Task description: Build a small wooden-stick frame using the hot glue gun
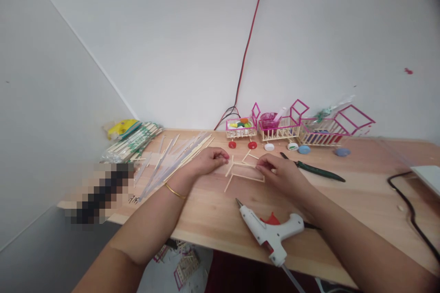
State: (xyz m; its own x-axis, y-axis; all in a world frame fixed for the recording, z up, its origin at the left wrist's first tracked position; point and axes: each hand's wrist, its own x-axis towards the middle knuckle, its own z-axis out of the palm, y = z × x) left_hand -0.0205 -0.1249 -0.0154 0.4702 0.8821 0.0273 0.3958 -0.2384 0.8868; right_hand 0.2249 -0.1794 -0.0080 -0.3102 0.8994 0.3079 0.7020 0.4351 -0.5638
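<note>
A small frame of thin wooden sticks (246,177) lies on the table between my hands, with a few sticks jutting out at its left and top. My right hand (277,171) pinches the frame at its right end. My left hand (210,161) is closed just left of the frame, thumb and fingertips together; whatever it may hold is too small to make out. Below the frame rests a white hot glue gun (266,231) with a red trigger, its nozzle pointing up and left. Green-handled pliers (319,170) lie beyond my right hand.
Along the wall stand small stick carts (280,128) with magenta trim and bottle-cap wheels. Loose wooden and clear glue sticks (172,158) spread at left, near packaged sticks (135,139). A black cable (410,203) curves at right. More stick carts (185,268) sit below the table's front edge.
</note>
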